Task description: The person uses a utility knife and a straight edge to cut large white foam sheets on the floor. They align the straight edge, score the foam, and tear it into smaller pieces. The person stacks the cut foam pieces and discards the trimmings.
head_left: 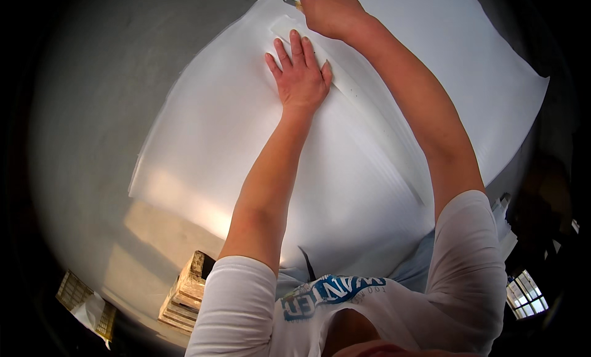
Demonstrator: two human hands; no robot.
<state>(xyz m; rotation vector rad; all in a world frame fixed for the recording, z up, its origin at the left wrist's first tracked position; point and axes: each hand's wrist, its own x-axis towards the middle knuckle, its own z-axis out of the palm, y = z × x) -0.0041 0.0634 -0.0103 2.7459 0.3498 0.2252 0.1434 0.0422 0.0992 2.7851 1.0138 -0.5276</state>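
Observation:
A wide white sheet [209, 123], perhaps foam, spreads out in front of me on the grey floor. Across it, slanting from upper middle to lower right, lies a long narrow white strip [360, 104]. My left hand [300, 77] presses down flat with fingers spread, partly on the strip's far end and partly on the sheet. Beyond it, my right hand [330, 13] is closed round the handle of a utility knife [288, 1]. The knife's blade points left, above the strip's far end. Most of its handle is hidden in my fist.
Behind the sheet's near left edge stands a light wooden crate or pallet stack [184, 298]. Farther left is a yellowish grid-like thing [74, 289] with a white piece hanging over it. A barred window [526, 295] shows at lower right. The grey floor [92, 110] extends left.

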